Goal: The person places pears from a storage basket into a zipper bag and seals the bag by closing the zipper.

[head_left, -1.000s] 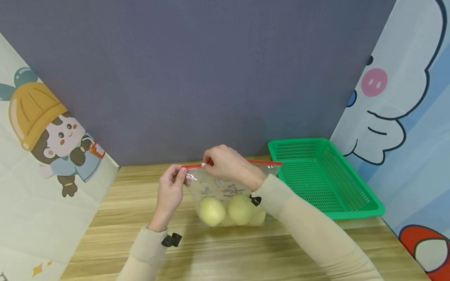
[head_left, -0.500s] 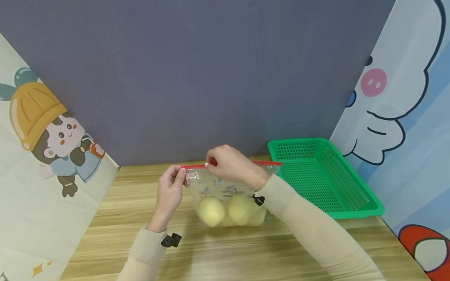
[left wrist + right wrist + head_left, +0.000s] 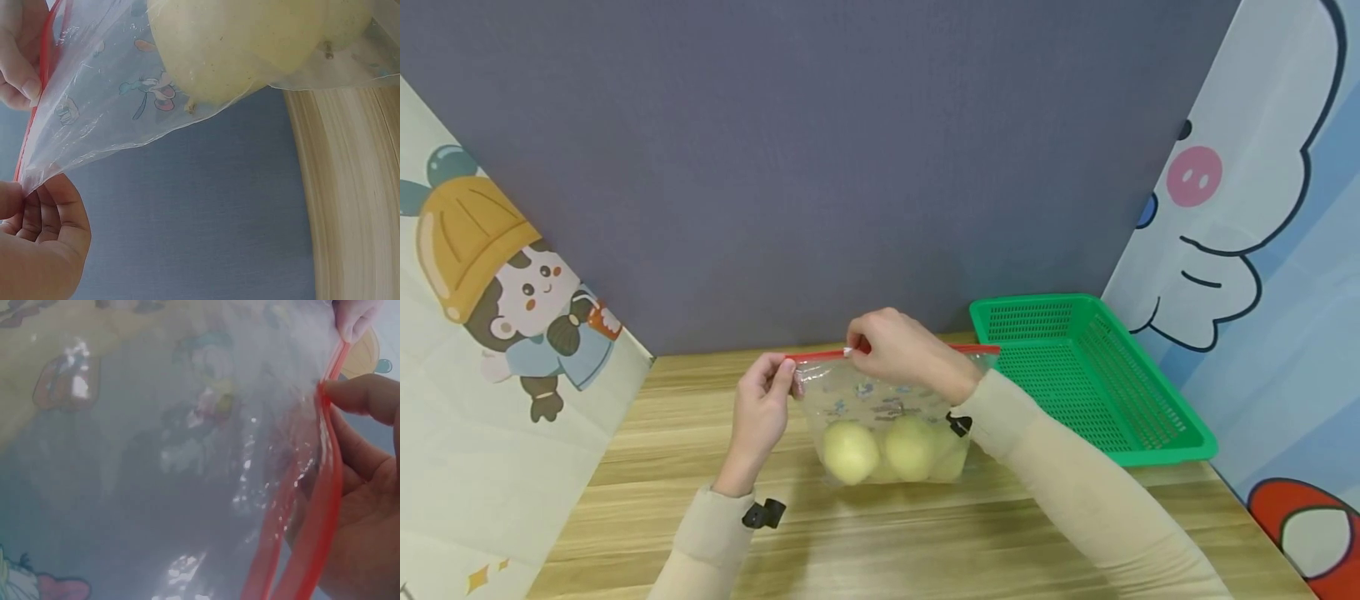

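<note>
A clear zip bag (image 3: 831, 392) printed with small cartoon figures hangs upright close over the wooden table, with several pale yellow pears (image 3: 851, 452) in its bottom. My left hand (image 3: 762, 410) pinches the bag's left top corner between thumb and fingers. Partway along the red zip strip (image 3: 817, 356), my right hand (image 3: 901, 353) pinches at the small white slider (image 3: 847, 352). In the right wrist view the red strips (image 3: 312, 550) stand apart on one side of that pinch and run together toward the left hand (image 3: 356, 315). In the left wrist view, stems show on the pears (image 3: 231, 50).
A green plastic basket (image 3: 1150, 460) with slotted walls stands on the table to the right, just behind the bag's right corner. The wood-grain table (image 3: 685, 433) ends at a grey panel (image 3: 820, 183) at the back. Cartoon-printed walls flank both sides.
My right hand has moved slightly rightward along the red strip, with the white slider at its fingertips. The left hand keeps its pinch on the corner, and the pears stay in place.
</note>
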Available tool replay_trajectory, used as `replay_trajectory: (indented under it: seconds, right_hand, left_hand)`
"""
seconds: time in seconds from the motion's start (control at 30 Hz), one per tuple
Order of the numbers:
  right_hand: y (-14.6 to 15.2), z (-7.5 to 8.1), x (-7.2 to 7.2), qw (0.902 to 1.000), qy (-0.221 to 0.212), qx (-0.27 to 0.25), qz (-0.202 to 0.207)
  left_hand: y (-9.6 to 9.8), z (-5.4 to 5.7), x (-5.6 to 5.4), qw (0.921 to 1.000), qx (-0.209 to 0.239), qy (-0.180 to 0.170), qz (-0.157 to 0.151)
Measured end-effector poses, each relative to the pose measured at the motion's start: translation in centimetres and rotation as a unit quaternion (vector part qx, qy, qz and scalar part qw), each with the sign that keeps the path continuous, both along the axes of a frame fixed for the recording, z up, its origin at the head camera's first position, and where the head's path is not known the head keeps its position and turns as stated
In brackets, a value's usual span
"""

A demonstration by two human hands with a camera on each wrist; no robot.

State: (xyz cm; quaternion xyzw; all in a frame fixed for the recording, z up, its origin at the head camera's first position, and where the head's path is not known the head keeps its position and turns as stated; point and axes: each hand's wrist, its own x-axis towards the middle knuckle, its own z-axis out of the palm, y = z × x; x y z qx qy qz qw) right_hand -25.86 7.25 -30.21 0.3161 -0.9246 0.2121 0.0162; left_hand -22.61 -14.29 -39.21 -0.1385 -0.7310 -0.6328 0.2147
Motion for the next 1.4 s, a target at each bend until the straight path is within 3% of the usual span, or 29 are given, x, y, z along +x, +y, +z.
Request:
replay_trajectory:
  seconds: [0.67, 1.4]
  right_hand:
    - [1.3, 0.1, -0.2, 0.9999, 0.004, 0.015, -0.007]
    - [3.6, -0.4, -0.2, 0.9997, -0.010, 0.003, -0.020]
  left_hand:
    - [-0.2, -0.2, 0.1, 0.9999, 0.007, -0.014, 0.004]
    - [-0.2, -0.4, 0.1, 1.0000, 0.006, -0.003, 0.002]
